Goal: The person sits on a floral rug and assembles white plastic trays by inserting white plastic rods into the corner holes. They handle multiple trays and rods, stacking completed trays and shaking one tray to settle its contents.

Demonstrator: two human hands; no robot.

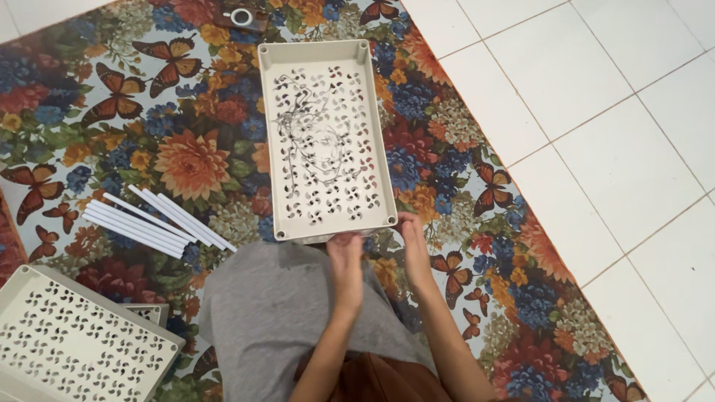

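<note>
A shallow beige plastic tray with a pattern of small cut-outs in its floor lies lengthwise on a flowered mat in front of me. Dark scribbled lines mark its inside. My left hand is just below the middle of the tray's near rim, fingers straight and together, above my grey-clad knee. My right hand is at the tray's near right corner, fingertips touching or almost touching it. The palms face each other, and I see nothing held in either hand.
Several white tubes lie side by side on the mat to the left. A second perforated beige tray sits at the bottom left. A small ring-shaped roll lies beyond the tray. White floor tiles border the mat on the right.
</note>
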